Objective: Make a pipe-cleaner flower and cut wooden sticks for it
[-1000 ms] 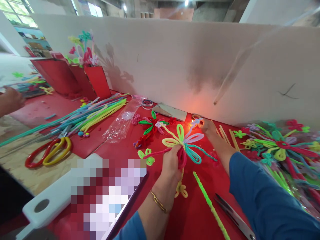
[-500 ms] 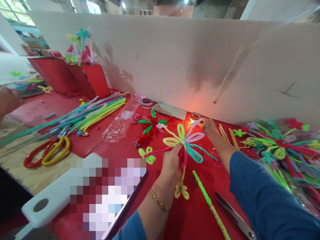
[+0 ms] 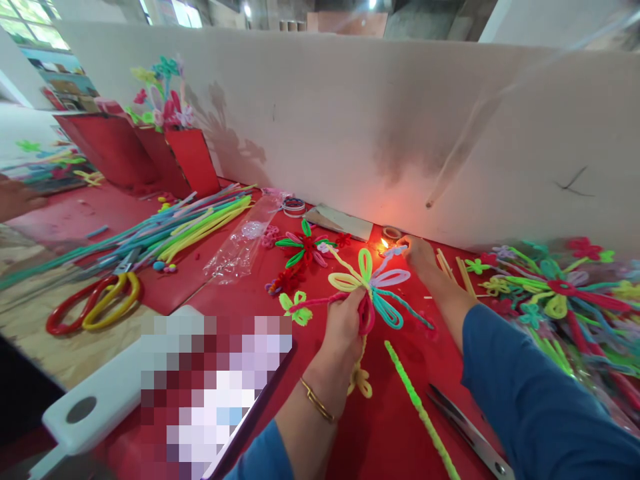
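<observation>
I hold the many-coloured loop flower (image 3: 369,285) above the red table (image 3: 380,420), its middle pinched between the thumb and fingers of my left hand (image 3: 344,319). My right hand (image 3: 418,255) pinches the lilac blossom (image 3: 395,251) at one of its tips, just beside a small flame (image 3: 385,245). Nearer me lie a green twisted stem (image 3: 417,401) and, right of it, metal scissors (image 3: 468,429).

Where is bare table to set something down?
Bare red table shows between the left hand and green stem, and between that stem and the metal tool. Crowded: around the flame by the right hand, and the flower pile.
</observation>
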`<control>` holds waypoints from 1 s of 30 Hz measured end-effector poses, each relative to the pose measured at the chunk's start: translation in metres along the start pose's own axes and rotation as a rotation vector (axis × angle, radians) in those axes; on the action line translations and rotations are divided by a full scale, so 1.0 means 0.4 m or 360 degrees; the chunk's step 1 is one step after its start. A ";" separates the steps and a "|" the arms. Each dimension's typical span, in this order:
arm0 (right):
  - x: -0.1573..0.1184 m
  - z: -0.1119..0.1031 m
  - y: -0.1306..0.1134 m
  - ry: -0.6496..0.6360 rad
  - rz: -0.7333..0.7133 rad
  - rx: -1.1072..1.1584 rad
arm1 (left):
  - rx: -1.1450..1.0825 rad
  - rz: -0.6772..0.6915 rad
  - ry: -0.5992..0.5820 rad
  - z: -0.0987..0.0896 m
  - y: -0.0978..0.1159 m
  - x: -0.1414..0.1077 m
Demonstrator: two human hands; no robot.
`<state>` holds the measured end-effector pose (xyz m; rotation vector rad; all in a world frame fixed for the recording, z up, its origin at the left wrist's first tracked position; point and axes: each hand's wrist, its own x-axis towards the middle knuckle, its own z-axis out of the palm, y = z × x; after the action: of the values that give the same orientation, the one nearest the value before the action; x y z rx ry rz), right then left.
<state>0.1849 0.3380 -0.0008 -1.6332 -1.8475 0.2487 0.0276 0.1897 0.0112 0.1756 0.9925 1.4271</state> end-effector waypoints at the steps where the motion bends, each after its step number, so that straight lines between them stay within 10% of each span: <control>1: -0.003 -0.002 -0.001 -0.0011 0.0011 -0.0005 | 0.0002 -0.0002 0.0000 0.000 0.000 0.000; 18: -0.012 -0.111 0.027 0.0156 0.0098 0.0042 | 0.0062 0.0011 -0.0026 0.002 -0.004 0.000; 24: -0.130 -0.243 -0.037 0.0401 -0.0046 0.0232 | 0.0056 -0.0011 -0.0188 0.010 -0.005 -0.016; 30: -0.303 -0.281 -0.155 0.0220 -0.0219 0.0241 | 0.0238 -0.0032 -0.0442 0.023 -0.011 -0.054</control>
<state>0.2007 0.1808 0.0778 -1.3802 -1.7823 0.2051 0.0406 0.1743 0.0240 0.4600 0.8675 1.2697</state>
